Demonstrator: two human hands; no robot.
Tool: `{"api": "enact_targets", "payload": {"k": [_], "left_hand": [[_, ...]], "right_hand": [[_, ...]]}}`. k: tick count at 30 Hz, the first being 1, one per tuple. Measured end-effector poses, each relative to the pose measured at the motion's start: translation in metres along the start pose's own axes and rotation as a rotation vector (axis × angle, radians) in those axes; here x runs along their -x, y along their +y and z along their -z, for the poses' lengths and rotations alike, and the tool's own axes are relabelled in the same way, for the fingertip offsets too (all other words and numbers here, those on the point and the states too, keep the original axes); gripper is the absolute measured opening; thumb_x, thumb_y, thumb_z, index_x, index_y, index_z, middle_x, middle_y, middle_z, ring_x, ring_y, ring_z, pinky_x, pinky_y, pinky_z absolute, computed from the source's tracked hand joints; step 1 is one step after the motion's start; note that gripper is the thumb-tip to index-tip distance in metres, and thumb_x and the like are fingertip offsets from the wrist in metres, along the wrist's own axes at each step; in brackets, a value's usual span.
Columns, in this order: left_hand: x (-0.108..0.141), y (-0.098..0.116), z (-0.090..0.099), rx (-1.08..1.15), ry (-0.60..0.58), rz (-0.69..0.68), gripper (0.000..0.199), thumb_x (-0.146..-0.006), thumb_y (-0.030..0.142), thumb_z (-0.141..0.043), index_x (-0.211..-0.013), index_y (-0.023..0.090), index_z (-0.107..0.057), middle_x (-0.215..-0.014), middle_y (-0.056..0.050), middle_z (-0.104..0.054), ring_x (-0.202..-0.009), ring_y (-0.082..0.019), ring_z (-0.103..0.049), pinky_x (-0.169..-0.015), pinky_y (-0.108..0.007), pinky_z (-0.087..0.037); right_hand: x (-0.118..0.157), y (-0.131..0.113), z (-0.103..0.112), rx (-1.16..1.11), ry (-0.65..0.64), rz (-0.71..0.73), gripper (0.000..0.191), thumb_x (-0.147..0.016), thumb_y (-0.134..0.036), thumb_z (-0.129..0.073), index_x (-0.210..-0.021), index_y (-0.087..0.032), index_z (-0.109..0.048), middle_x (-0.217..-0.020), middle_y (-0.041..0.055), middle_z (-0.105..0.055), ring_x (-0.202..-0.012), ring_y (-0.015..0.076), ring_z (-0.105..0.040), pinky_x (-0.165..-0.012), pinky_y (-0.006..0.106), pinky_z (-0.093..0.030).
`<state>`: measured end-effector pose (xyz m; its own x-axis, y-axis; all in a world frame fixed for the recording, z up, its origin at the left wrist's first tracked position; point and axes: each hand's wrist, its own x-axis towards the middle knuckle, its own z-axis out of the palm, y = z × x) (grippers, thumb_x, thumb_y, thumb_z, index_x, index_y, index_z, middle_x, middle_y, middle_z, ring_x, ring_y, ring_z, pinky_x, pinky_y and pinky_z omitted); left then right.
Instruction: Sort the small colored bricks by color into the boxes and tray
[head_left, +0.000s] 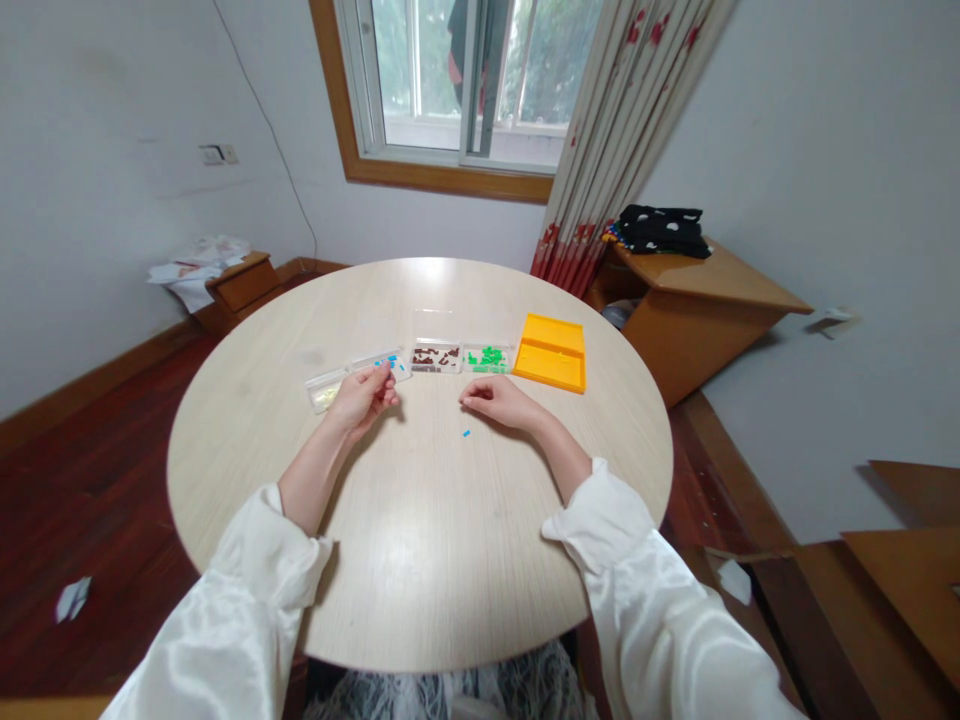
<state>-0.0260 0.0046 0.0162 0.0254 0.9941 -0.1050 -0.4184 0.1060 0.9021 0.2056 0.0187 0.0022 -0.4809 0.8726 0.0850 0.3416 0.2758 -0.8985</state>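
My left hand [364,400] is raised at the left, thumb and fingers closed in a pinch; whatever may be in it is too small to make out. Behind it is a clear box [361,366] with small blue pieces [387,362] showing at the fingertips. My right hand [501,400] hovers near the table's middle, its fingers curled together; I cannot tell what they hold. A single small blue piece [466,433] lies on the tabletop just below it. Clear boxes with dark brown pieces [436,358] and green pieces [487,358] stand beyond my hands.
An open yellow case [550,354] lies right of the boxes on the round pale table [420,560]. Pale yellow pieces [327,398] are in the leftmost clear box. A wooden cabinet [697,300] bearing folded black cloth [664,230] stands beyond the table's right edge.
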Motion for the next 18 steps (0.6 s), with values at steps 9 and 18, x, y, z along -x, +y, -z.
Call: {"api": "enact_targets", "payload": {"k": [9,18], "left_hand": [[-0.0026,-0.0017,0.0002,-0.038,0.126,-0.039,0.020,-0.064,0.017,-0.075,-0.071,0.009,-0.058,-0.047,0.002,-0.057,-0.042,-0.007,-0.055,-0.045,-0.016,-0.049],[-0.0057,-0.0029,0.0034,0.033,0.241,-0.032,0.010,-0.069,0.003,-0.065,-0.079,0.006,-0.065,-0.066,-0.007,-0.068,-0.062,-0.010,-0.065,-0.062,-0.018,-0.055]], "right_hand": [[-0.0091,0.0081,-0.0041,-0.204,0.137,-0.032,0.030,-0.070,-0.045,-0.059,-0.066,-0.016,-0.052,-0.061,-0.0040,-0.051,-0.057,0.0087,-0.047,-0.062,0.025,-0.040],[-0.0096,0.0085,-0.0045,-0.244,0.156,-0.036,0.034,-0.067,-0.049,-0.062,-0.066,-0.016,-0.053,-0.060,-0.0037,-0.053,-0.056,0.0081,-0.047,-0.062,0.025,-0.040]]}}
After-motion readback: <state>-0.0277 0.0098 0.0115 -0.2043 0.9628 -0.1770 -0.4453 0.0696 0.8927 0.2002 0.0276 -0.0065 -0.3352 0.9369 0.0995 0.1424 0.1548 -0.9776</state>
